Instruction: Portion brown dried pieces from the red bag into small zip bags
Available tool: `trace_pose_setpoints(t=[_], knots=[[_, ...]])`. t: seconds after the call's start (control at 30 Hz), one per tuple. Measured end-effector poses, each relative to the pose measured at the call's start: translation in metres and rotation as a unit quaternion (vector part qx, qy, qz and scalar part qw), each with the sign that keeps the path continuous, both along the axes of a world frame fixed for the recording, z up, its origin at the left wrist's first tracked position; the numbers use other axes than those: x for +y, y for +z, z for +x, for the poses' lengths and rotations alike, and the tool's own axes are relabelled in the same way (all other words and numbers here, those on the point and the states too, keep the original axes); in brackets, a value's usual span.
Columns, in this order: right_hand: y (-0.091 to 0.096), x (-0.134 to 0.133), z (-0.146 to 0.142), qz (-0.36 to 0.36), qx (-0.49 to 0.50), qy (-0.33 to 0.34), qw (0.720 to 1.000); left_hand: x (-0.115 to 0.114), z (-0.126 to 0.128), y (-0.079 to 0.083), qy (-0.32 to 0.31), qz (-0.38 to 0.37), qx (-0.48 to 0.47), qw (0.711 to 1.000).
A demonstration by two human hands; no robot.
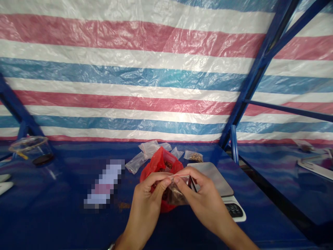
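Observation:
My left hand (149,192) and my right hand (199,189) both pinch the top edge of a small clear plastic bag (174,194) with brown contents, held just above the blue table. Fingers of both hands are closed along the bag's strip. Right behind the small bag stands an open red plastic bag (158,163) with more brown pieces inside. A digital scale (220,182) with a grey platform lies under and to the right of my right hand.
Several small clear bags (145,152) lie behind the red bag, one filled bag (194,156) near the scale. A clear plastic cup (32,149) stands far left. A blurred-out patch (105,184) lies left of centre. Blue metal frame posts (249,86) rise at right before a striped tarp.

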State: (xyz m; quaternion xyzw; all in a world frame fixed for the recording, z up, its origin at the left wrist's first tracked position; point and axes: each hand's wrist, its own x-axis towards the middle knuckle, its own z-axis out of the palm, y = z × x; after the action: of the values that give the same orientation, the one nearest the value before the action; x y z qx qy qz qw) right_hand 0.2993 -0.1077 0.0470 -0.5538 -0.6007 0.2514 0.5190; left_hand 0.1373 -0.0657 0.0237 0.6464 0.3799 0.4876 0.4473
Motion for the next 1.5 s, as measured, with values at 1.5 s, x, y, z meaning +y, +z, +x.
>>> trace_pose_setpoints(t=[1.5], knots=[[0.002, 0.017, 0.016, 0.085, -0.269, 0.002, 0.959, 0.0, -0.001, 0.003, 0.032, 0.044, 0.04, 0.998]])
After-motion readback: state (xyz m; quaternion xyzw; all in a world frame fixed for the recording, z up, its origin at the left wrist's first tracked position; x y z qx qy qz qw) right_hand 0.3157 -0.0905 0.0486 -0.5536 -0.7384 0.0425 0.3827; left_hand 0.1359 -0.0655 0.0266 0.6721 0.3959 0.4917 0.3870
